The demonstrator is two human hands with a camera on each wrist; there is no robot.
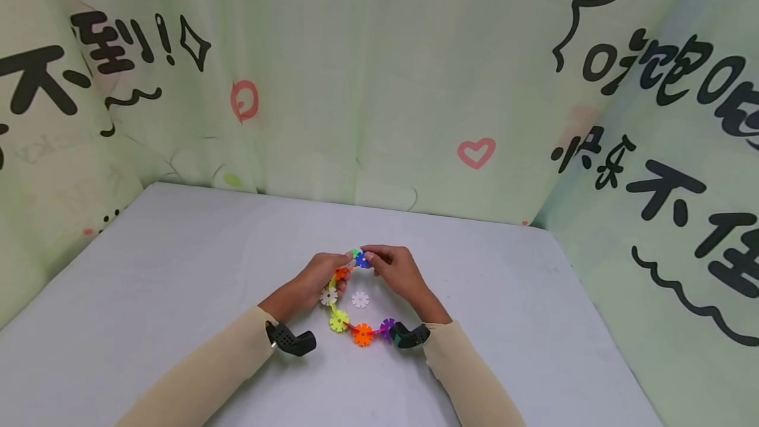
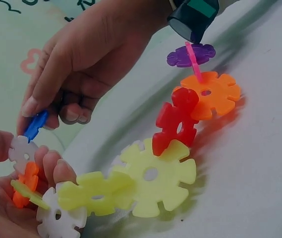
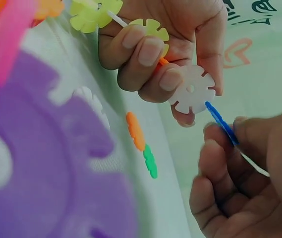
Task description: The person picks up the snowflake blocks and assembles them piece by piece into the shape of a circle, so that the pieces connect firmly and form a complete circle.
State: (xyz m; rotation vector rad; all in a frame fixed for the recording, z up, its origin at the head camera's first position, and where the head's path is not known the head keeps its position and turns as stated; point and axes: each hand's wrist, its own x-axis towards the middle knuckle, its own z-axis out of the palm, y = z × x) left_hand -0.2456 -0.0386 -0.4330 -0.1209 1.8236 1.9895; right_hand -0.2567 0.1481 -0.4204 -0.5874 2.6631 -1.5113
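Notched plastic discs, slotted edge to edge, form a curved chain. My left hand (image 1: 317,282) pinches the white disc (image 3: 193,91) at the chain's upper end, with an orange disc (image 2: 28,184) and a small yellow one close by its fingers. Between thumb and forefinger, my right hand (image 1: 400,275) holds a blue disc (image 2: 35,126). The blue disc's edge meets the white disc's rim; how deep it sits I cannot tell. Towards me, the chain runs through a large yellow disc (image 2: 150,173), a red disc (image 2: 178,121), an orange disc (image 1: 363,335) and a pink one to a purple disc (image 3: 56,148).
A loose white disc (image 1: 360,299) lies on the white tabletop (image 1: 178,282) inside the chain's curve. In the right wrist view, a joined orange piece (image 3: 135,131) and green piece (image 3: 150,161) appear beyond the chain. A printed curtain (image 1: 367,84) borders the table.
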